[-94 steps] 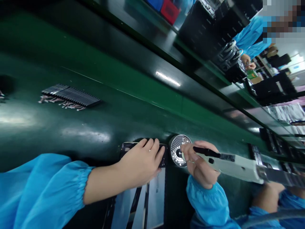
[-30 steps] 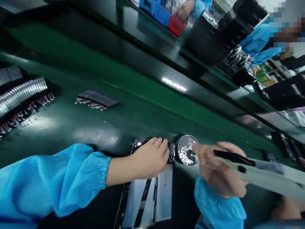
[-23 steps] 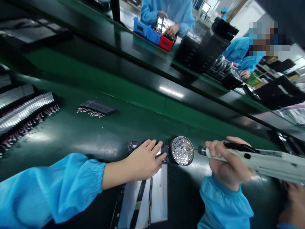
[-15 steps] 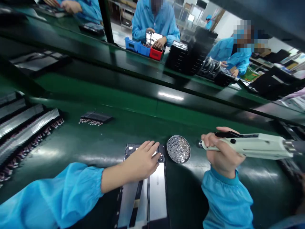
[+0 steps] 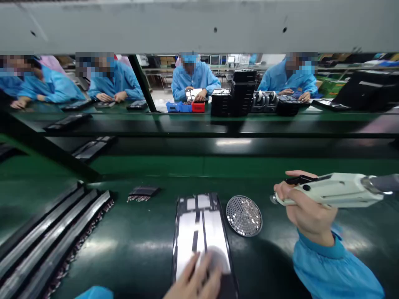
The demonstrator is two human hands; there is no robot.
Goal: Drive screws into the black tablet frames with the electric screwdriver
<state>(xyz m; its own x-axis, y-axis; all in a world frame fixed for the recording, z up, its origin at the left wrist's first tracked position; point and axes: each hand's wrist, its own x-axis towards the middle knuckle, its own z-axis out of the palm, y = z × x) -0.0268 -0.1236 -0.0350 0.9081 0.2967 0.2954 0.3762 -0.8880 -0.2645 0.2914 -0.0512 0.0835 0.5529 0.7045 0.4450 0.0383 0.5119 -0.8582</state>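
An opened tablet (image 5: 183, 232) lies lengthwise in front of me on the green bench, its silver inner panels and black strips showing. My left hand (image 5: 199, 278), a little blurred, is over its lower part with fingers stretched out; whether they touch it I cannot tell. A blurred round grey shape shows by the fingertips. My right hand (image 5: 307, 207) is wrapped round a pale electric screwdriver (image 5: 349, 191), held above the bench with its tip pointing left. Between the tablet and the screwdriver sits a round perforated metal dish (image 5: 244, 216) with small shiny screws in it.
Long rows of dark strips with small wires (image 5: 62, 245) lie at the left, and a smaller bunch (image 5: 143, 192) behind the tablet. A slanted dark post (image 5: 50, 145) crosses the left side. Beyond a ledge, several co-workers in blue sit near stacked black trays (image 5: 243, 93) and a red bin (image 5: 198, 107).
My view has levelled and lifted. My left hand has moved from the tablet's top end down to its lower part. The right hand still grips the screwdriver.
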